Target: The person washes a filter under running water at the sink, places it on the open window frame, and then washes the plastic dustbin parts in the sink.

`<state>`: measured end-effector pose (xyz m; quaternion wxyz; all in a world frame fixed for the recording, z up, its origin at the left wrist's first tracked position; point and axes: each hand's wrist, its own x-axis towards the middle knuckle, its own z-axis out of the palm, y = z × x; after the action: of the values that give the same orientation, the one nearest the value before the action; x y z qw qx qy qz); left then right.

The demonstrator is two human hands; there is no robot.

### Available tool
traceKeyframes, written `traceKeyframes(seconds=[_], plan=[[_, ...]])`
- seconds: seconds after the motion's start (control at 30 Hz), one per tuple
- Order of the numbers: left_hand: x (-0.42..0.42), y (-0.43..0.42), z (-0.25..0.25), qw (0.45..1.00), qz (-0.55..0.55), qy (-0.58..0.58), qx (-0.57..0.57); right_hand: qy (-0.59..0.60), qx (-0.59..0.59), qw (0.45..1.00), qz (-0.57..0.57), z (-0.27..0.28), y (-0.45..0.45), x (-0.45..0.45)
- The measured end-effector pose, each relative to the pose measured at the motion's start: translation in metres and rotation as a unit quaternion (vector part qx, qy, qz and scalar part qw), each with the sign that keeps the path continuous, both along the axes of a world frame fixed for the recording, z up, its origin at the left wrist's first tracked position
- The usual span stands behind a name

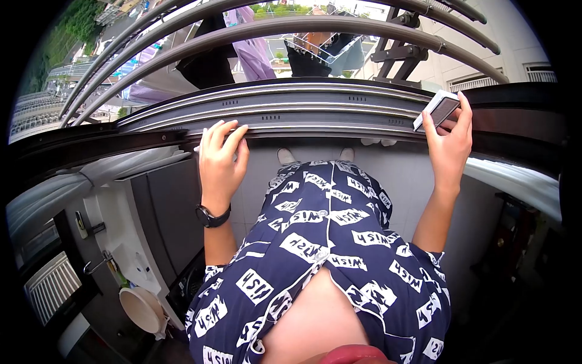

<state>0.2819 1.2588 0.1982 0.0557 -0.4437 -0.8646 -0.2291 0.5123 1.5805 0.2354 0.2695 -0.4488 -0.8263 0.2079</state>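
Note:
With fingers and thumb, my right hand [450,136] grips a small flat white block with a dark grey face [438,111], tilted above the right end of the window track. My left hand [222,159], with a black watch on its wrist, rests its fingertips at the near edge of the dark metal window track [285,113]. Its fingers are slightly spread and hold nothing. The track has several parallel rails with small slots and runs across the view in front of me.
Beyond the track are curved metal rails [303,25], with hanging clothes [251,51] and a hanger rack [330,42]. White curtains [91,182] hang at the left, near a sink counter [130,242] and a beige basin [143,309]. Another curtain [515,182] is at the right.

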Motion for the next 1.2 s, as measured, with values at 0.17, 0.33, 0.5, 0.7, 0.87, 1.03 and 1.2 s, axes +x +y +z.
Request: traceKeyframes(seconds=[0.17,0.33,0.5,0.7,0.87,1.03,1.2], plan=[[0.001,0.012,0.016,0.999,-0.021,0.027,0.026,0.028,0.004,0.999,0.036,0.012,-0.007,-0.007],[0.007,0.014,0.022,0.998,-0.018,0.023,0.051,0.091,-0.009,0.986,0.141,0.015,-0.016,-0.021],[0.041,-0.005,0.025,0.991,0.065,0.046,0.103,0.184,-0.094,0.932,0.297,0.008,-0.024,-0.045],[0.12,-0.079,0.031,0.955,0.272,0.063,0.104,0.237,-0.191,0.853,0.423,-0.012,-0.075,-0.093],[0.195,-0.21,0.018,0.879,0.46,0.077,0.098,0.256,-0.284,0.794,0.473,-0.014,-0.175,-0.12],[0.249,-0.347,0.001,0.798,0.593,0.076,0.079,0.229,-0.436,0.727,0.478,-0.037,-0.308,-0.151],[0.282,-0.447,0.014,0.754,0.649,0.073,0.069,0.147,-0.656,0.599,0.436,-0.042,-0.461,-0.191]])
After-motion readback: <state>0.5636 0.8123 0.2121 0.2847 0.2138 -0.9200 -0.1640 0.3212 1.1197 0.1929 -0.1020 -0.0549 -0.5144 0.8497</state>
